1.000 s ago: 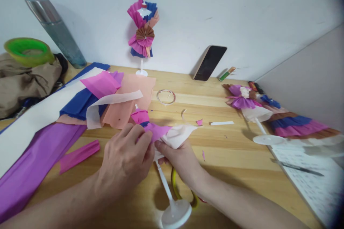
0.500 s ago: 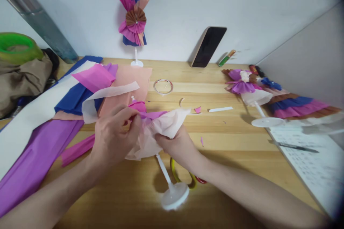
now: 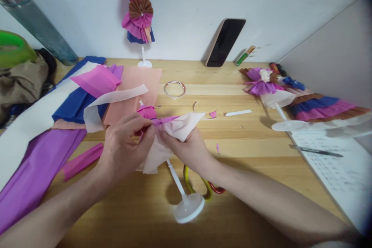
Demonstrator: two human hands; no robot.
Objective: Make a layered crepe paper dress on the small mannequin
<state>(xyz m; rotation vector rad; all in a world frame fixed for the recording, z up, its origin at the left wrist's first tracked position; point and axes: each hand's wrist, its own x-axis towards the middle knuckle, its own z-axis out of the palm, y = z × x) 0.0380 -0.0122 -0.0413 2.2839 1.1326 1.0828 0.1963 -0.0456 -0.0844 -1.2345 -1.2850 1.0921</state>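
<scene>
The left hand [image 3: 124,145] and right hand [image 3: 188,151] are bare, with slim fingers, long thumbs and smooth backs, the knuckles of the left one showing as soft bumps. Each narrows at a bare wrist, then runs into an uncovered left forearm [image 3: 66,207] and right forearm [image 3: 261,193], both slender, smooth in outline and thickening gently toward the elbow. A pale patch [image 3: 333,245] at the bottom edge, beside the right forearm, may be a sleeve, too cropped and blurred to tell.

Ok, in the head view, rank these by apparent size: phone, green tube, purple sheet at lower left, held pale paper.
Purple sheet, cut off by the frame
Held pale paper, partly hidden
Phone
Green tube
</scene>
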